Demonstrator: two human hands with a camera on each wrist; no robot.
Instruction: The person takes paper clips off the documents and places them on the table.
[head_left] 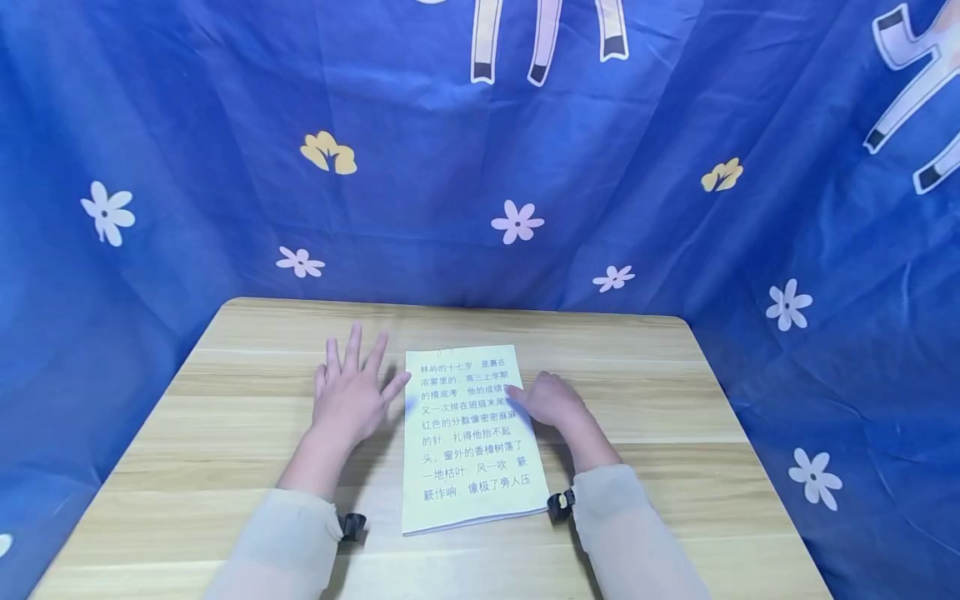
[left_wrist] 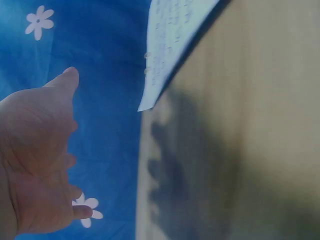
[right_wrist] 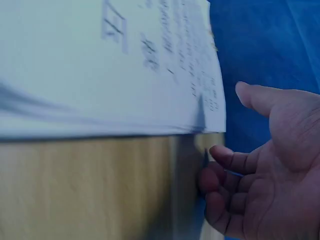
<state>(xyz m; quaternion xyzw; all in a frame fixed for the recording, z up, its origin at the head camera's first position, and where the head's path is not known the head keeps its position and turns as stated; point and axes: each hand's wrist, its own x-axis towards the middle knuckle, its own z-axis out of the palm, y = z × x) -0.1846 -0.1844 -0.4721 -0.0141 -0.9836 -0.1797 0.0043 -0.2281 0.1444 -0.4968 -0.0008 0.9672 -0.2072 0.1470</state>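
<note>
- a pad (head_left: 468,442) of paper lies flat between two bare hands, its long axis running near to far with a slight slant, rows of chinese writing facing up.
- the right hand (head_left: 555,400) is the nearer one: from the head view, one digit overlaps the pad's right edge, toward the far half. the right wrist view shows no contact.
- that hand has hold of nothing; its fingers are loosely bent, the thumb held out apart from them.
- the left hand (head_left: 352,400) is beside the pad's far left part, fingers spread wide and holding nothing; its thumb points right, the tip by the pad's left edge. it appears raised, with a shadow (left_wrist: 175,170) on the table below.
- two small rings (left_wrist: 147,71) sit at the pad's far edge.
- the wooden table (head_left: 225,467) carries all this; a blue cloth (head_left: 420,150) with flowers hangs behind and at both sides.
- pale sleeves (head_left: 281,542) cover the forearms, a small black device (head_left: 351,526) at each wrist.
- nothing visible stands between either hand and the pad.
</note>
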